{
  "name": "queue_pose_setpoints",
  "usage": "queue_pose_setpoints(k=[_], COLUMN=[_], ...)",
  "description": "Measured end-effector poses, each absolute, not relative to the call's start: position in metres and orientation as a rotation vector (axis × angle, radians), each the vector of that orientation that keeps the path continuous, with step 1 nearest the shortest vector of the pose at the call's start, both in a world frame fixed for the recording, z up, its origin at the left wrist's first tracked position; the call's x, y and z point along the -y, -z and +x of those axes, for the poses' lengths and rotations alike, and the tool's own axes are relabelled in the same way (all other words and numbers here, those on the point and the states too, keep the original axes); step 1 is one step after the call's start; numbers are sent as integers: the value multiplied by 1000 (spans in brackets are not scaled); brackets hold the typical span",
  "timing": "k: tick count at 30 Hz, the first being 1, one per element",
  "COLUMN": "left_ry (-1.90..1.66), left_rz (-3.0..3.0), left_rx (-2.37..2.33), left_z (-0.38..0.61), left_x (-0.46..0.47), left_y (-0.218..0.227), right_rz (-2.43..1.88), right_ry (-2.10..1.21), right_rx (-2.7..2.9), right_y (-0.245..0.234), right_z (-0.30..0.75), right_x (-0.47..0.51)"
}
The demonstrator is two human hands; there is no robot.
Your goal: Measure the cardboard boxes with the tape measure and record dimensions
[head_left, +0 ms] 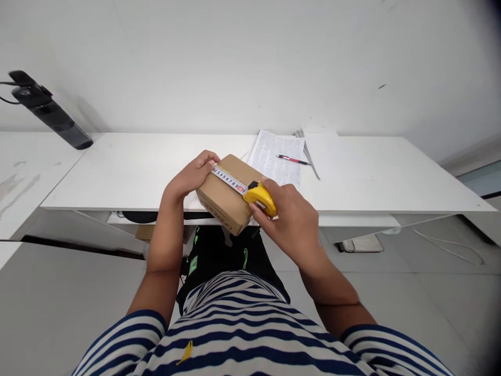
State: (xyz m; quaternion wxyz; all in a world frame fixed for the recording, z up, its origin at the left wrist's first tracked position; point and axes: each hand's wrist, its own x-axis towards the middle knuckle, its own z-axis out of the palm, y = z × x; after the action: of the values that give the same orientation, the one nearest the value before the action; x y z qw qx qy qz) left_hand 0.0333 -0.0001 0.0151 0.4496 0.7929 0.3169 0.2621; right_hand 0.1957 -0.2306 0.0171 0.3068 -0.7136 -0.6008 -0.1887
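A small brown cardboard box (223, 196) is held tilted above the front edge of the desk, with dark print on its near side. My left hand (198, 172) grips the box's left end, its thumb at the start of the tape blade (229, 180). The white, numbered blade lies across the top face of the box. My right hand (291, 219) is closed around a yellow tape measure (261, 199) at the box's right end. Part of the case is hidden behind the fingers.
On the white desk (371, 172), a printed sheet (270, 151) lies behind the box with a red and black pen (293, 159) on it. A dark bottle (55, 112) stands at the far left by the wall. Below the desktop is a shelf (352, 220).
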Motion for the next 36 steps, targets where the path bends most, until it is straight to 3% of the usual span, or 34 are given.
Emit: queue_pose_setpoints(k=[6,11,36], left_ry=[-1060,-953,-872], left_rz=[1995,2104,2105], left_rx=[-943,-879,-916], left_z=[22,20,20], left_x=[10,17,19], left_y=[-3,-11,-15], right_rz=[-1811,-1651,-1600], right_ry=[197,-99,-63], right_rx=[1687,1778,1771], right_y=[-30,-38,-28], right_z=[235,254,272], right_x=[179,164,174])
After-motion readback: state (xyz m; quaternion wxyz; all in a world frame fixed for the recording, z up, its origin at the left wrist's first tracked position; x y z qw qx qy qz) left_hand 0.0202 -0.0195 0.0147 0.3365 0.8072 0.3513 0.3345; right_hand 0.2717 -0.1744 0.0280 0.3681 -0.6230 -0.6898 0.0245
